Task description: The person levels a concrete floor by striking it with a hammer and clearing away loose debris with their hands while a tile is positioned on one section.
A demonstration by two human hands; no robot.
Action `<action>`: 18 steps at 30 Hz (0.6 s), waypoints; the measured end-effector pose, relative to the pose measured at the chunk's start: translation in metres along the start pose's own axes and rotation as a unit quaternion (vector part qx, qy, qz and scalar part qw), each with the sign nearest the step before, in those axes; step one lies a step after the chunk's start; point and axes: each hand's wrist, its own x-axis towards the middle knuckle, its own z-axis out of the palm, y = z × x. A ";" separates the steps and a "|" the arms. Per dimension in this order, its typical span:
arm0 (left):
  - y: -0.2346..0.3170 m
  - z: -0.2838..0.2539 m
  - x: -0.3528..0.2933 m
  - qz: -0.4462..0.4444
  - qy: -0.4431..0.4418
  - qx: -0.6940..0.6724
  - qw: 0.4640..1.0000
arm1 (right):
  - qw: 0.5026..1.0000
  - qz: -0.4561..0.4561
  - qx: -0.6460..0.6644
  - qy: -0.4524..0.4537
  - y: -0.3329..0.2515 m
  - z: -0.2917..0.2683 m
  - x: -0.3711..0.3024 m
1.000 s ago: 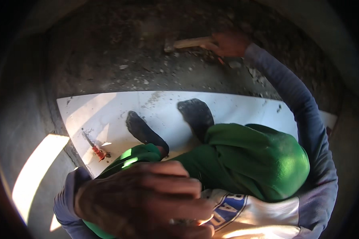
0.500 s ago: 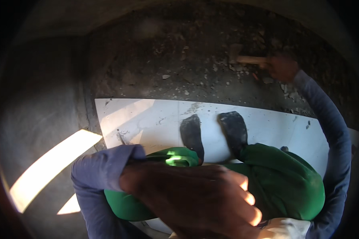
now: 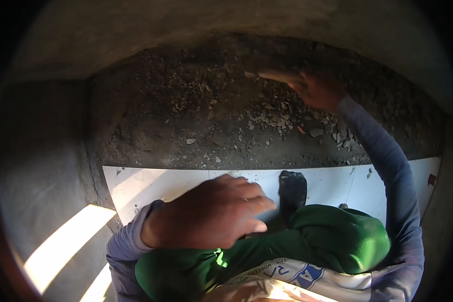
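Note:
My right hand (image 3: 321, 90) reaches out over the rubble-strewn ground, its fingers wrapped round the wooden handle of a hammer (image 3: 279, 75). The handle points left; the tool's head is dark and blurred, so its exact shape is hard to make out. Closer in, my left hand (image 3: 211, 211) hangs in the air above the white tiles and my left knee. Its fingers are loosely bent with the thumb apart, and I see nothing in them. Loose chips and stone bits (image 3: 272, 118) lie on the ground just below the right hand.
White tiles (image 3: 327, 175) form a strip across the floor, with a dark-shod foot (image 3: 292, 191) on it. My green-trousered knees (image 3: 342, 239) are bent in front. Bare walls stand at the far side and left (image 3: 40, 136). Sunlight makes a bright patch (image 3: 68, 246) at left.
My view has tilted up, showing more of the far wall. The right hand has moved left with the hammer. My left hand has moved up and left, away from my lap.

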 end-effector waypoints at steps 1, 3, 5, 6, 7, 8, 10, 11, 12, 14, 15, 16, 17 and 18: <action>-0.008 -0.005 -0.001 -0.037 0.002 -0.028 0.999 | 0.999 0.019 -0.015 -0.022 -0.006 0.005 0.009; -0.020 -0.015 -0.005 -0.084 -0.003 -0.004 0.996 | 0.995 -0.020 -0.030 -0.094 -0.038 -0.017 0.016; -0.016 -0.022 -0.026 -0.165 0.064 0.046 0.983 | 0.984 -0.078 -0.034 -0.154 -0.071 -0.026 0.019; -0.018 -0.027 -0.031 -0.164 0.064 0.044 0.983 | 0.971 -0.210 -0.037 -0.112 -0.078 -0.026 0.016; -0.017 -0.033 -0.036 -0.185 0.136 0.031 0.973 | 0.938 -0.338 -0.039 -0.068 -0.079 -0.025 0.014; -0.020 -0.038 -0.036 -0.200 0.201 0.012 0.959 | 0.940 -0.330 -0.039 -0.075 -0.057 -0.013 0.018; -0.005 -0.049 -0.042 -0.224 0.213 0.034 0.950 | 0.970 -0.240 -0.020 -0.037 0.022 0.010 0.049; 0.018 -0.056 -0.046 -0.255 0.236 0.067 0.935 | 0.989 -0.147 -0.004 -0.010 0.059 0.012 0.064; 0.025 -0.059 -0.046 -0.242 0.238 0.063 0.938 | 0.998 0.058 -0.004 0.006 0.095 0.005 0.064; 0.052 -0.064 -0.055 -0.275 0.175 0.102 0.940 | 0.999 0.031 0.018 -0.019 0.053 -0.010 0.068; 0.065 -0.061 -0.059 -0.278 0.173 0.100 0.939 | 0.998 0.013 0.036 -0.051 0.020 -0.014 0.060; 0.078 -0.057 -0.062 -0.305 0.152 0.092 0.936 | 0.998 -0.047 0.010 -0.046 -0.011 -0.008 0.052; 0.093 -0.052 -0.064 -0.335 0.137 0.089 0.928 | 0.993 -0.114 -0.016 -0.034 -0.043 -0.006 0.048; 0.108 -0.050 -0.065 -0.343 0.137 0.088 0.925 | 0.979 -0.201 0.002 -0.033 -0.070 -0.009 0.037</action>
